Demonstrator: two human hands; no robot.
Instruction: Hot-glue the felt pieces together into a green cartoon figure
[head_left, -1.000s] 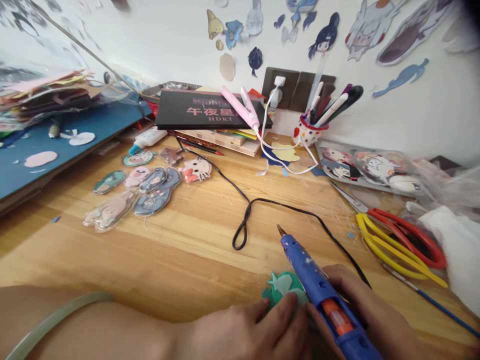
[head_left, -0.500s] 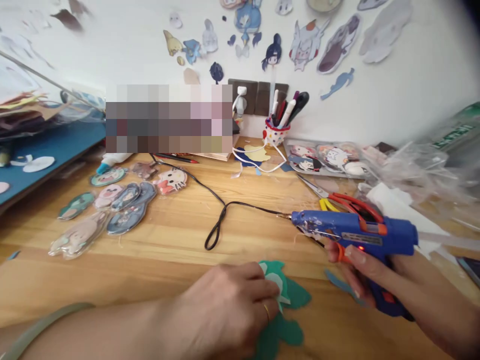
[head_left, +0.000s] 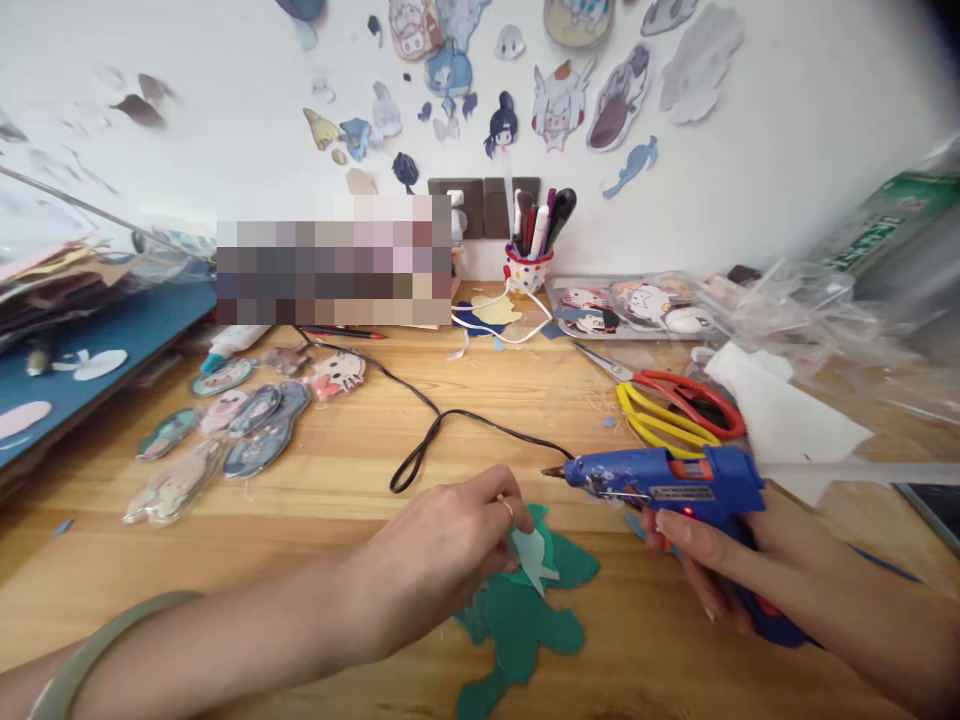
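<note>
My right hand [head_left: 720,560] is wrapped round a blue hot glue gun [head_left: 660,478], whose small red light is on and whose metal tip points left. My left hand [head_left: 465,540] has its fingers bent down over the upper left part of a green cut-out figure [head_left: 517,620]. A pale mint piece [head_left: 532,560] lies on the figure beside those fingertips. The fingertips are partly hidden, so whether they grip anything cannot be made out. The glue gun's tip is above and to the right of my left hand, apart from the green figure.
Scissors with red handles [head_left: 694,395] and yellow handles [head_left: 667,420] lie behind the glue gun. A black cord [head_left: 487,418] loops across the table. Plastic-covered character pieces [head_left: 259,430] lie left; a pen cup [head_left: 529,268] stands at the back.
My left hand has lifted and shifted back, uncovering more of the green figure and the mint piece. The glue gun has come left and slightly nearer in my right hand. The view has shifted somewhat.
</note>
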